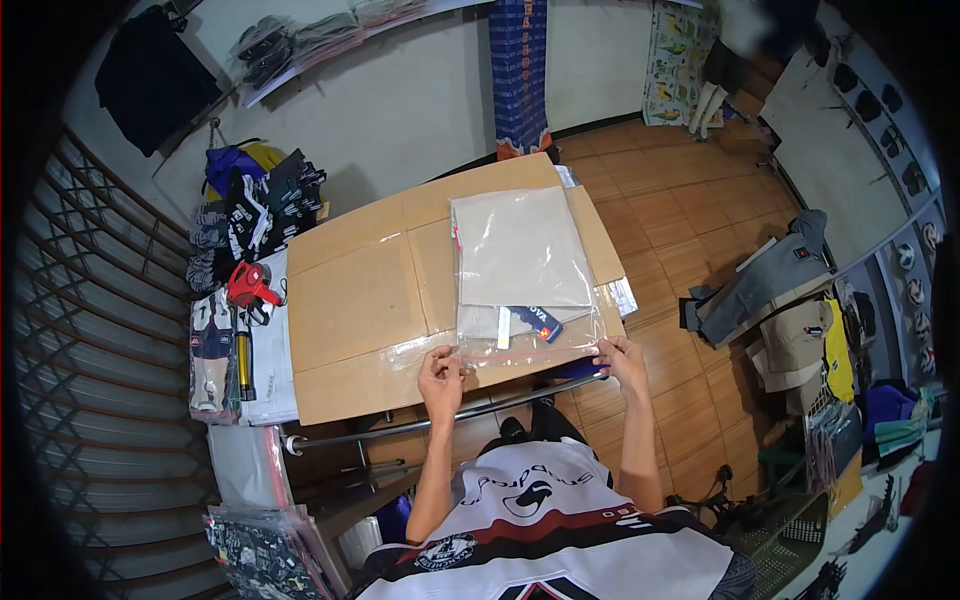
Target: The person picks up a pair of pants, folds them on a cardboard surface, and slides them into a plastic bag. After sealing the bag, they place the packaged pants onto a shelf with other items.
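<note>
A clear plastic bag (580,335) lies flat on a cardboard sheet (350,370), its reddish seal strip along the edge facing me. Inside it is a folded beige garment (525,250) with a dark blue printed tag (538,323) and a small white label (503,328) showing below the fold. My left hand (441,382) pinches the bag's near left corner. At the near right corner, my right hand (624,364) has its thumb and fingers closed on the same edge.
Left of the cardboard lie a red handheld device (252,286), a packed garment (211,350) and piled dark clothes (262,205). A metal rail (400,430) runs along the near edge. Grey clothing (765,275) hangs at right. A folding metal gate (110,330) stands at left.
</note>
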Demonstrator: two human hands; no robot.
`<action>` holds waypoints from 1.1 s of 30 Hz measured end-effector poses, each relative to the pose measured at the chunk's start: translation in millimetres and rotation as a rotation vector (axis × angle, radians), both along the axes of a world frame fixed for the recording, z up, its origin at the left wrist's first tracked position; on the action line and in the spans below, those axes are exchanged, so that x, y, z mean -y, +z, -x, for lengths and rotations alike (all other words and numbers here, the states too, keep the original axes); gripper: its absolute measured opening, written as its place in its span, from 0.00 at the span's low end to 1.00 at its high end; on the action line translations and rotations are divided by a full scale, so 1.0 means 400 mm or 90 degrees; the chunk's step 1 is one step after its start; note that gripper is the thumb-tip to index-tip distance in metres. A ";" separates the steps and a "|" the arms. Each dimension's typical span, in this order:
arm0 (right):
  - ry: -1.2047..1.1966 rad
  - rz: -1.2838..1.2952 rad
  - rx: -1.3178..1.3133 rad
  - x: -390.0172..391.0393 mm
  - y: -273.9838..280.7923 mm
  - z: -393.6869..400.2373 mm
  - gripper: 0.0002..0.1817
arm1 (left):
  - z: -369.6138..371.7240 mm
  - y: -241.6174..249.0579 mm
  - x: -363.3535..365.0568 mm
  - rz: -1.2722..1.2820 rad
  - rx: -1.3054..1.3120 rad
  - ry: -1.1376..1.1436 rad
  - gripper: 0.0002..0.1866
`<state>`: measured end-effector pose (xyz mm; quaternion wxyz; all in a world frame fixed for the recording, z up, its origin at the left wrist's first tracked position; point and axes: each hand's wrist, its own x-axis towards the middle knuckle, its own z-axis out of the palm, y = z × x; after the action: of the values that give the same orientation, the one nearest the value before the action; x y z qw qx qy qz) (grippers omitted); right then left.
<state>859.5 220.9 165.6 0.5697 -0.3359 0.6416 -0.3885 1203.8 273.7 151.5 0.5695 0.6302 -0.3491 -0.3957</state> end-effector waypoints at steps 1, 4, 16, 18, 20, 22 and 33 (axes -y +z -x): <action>-0.004 -0.007 0.000 -0.011 0.000 -0.001 0.11 | 0.002 0.013 -0.012 -0.019 -0.010 0.004 0.15; 0.000 -0.031 0.009 -0.036 0.001 0.007 0.10 | 0.008 0.039 -0.049 -0.063 -0.021 0.008 0.15; 0.043 -0.076 0.043 -0.104 0.003 0.064 0.11 | 0.040 0.040 -0.164 -0.120 -0.045 0.020 0.16; 0.052 -0.068 0.043 -0.104 -0.001 0.069 0.12 | 0.039 0.033 -0.168 -0.115 -0.046 0.022 0.16; 0.062 -0.055 0.042 -0.106 -0.005 0.070 0.12 | 0.039 0.026 -0.169 -0.111 -0.043 0.027 0.16; 0.074 -0.024 0.041 -0.108 -0.017 0.071 0.13 | 0.042 0.018 -0.171 -0.098 -0.059 0.038 0.16; 0.052 -0.023 0.020 -0.119 0.003 0.049 0.13 | 0.055 -0.008 -0.169 -0.054 -0.113 0.074 0.16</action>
<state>839.9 268.7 166.6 0.6011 -0.3454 0.6253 -0.3584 1181.7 341.3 148.3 0.5928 0.6358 -0.2430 -0.4305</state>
